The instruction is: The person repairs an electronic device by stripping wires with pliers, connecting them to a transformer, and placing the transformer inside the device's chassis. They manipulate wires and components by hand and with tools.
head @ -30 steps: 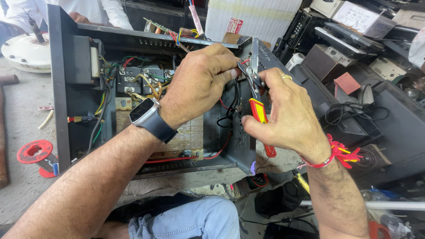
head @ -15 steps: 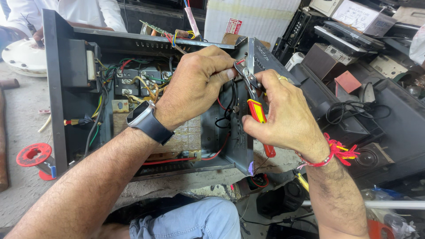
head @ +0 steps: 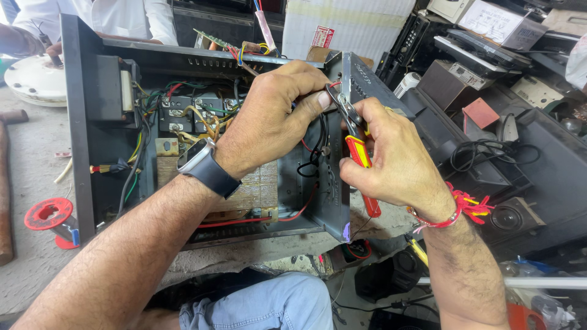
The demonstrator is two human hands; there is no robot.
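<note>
I see the pliers (head: 356, 146), red and yellow handled, held upright just at the top right corner of the open metal case (head: 79, 122), their metal tip up against a thin red wire (head: 333, 85) beside the case's right wall (head: 335, 201). My right hand (head: 397, 159) is wrapped around the handles, fingers closed firmly on them. My left hand (head: 275, 116) reaches across the case's open top, its thumb and fingers (head: 318, 101) pinched together at the plier tip; what they pinch is too small for me to tell.

Room is tight there: the right wall's edge stands just beside both hands, and black wires (head: 318, 143) hang directly under the left hand. Deeper inside, the copper-wound transformer (head: 257, 189) sits below my left wrist, with a watch (head: 199, 162) above it, and tangled coloured wiring fills the left half.

Outside the case, a red spool (head: 49, 215) lies on the floor to the left, well apart. To the right, black boxes and a speaker (head: 507, 219) crowd close to my right forearm. Another person's white sleeve (head: 122, 18) shows beyond the far edge.
</note>
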